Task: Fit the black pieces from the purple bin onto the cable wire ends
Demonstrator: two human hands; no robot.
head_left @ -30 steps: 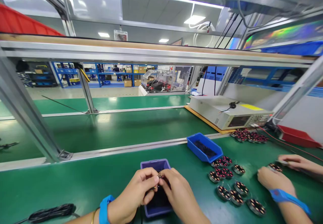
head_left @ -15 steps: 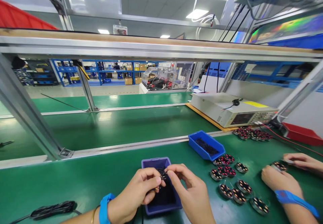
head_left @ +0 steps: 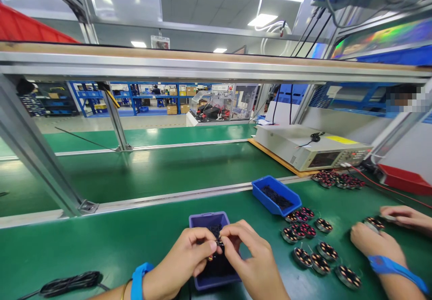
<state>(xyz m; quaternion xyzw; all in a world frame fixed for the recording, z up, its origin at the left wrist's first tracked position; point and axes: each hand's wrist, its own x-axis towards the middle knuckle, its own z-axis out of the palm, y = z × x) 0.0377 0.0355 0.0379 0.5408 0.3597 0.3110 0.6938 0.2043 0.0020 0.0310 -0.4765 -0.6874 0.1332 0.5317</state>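
Observation:
Above the purple bin, my left hand, with a blue band at the wrist, pinches a small black piece between thumb and fingertips. Its exact kind is too small to make out; tiny light and coloured bits show below the left fingers. My right hand meets it from the other side, thumb and forefinger closed at the same piece. Inside the bin lie dark slender parts, partly hidden behind my hands.
Right of my hands stand a blue bin of black pieces and several motor stators. Another person's hands hold a stator at the right. A grey instrument sits behind; a coiled black cable lies at left.
My right fingertips have come in closer against the left ones at the small black piece. The other person's hands stay nearly still.

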